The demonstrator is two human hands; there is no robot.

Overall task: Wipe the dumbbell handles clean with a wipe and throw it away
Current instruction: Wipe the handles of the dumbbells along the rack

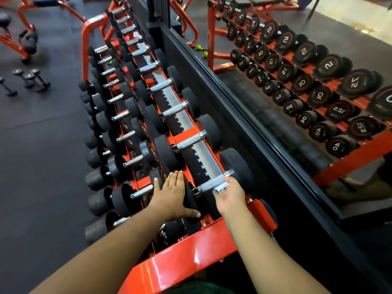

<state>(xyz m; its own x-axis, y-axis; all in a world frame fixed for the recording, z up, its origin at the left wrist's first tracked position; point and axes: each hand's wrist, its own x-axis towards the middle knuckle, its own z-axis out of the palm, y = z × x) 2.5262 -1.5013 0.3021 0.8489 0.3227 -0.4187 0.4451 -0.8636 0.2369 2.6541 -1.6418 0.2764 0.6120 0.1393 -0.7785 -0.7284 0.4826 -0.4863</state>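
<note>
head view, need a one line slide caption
Right hand wipes nearest dumbbell handle; left hand rests flat on its weight head.

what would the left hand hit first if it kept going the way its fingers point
Probably the black head of the next dumbbell along the top row; the left hand lies flat on a nearer head, fingers pointing up the rack. Depth is uncertain.

Dark rubber floor (42,128) fills left of frame below me. Red rack frame (186,247) runs bottom centre toward upper left. Large wall mirror (307,85) covers right, black-edged. Red bench frames (19,28) upper left. Small loose weights (27,80) on floor at left. Pale bright floor patch (364,15) upper right.
</note>
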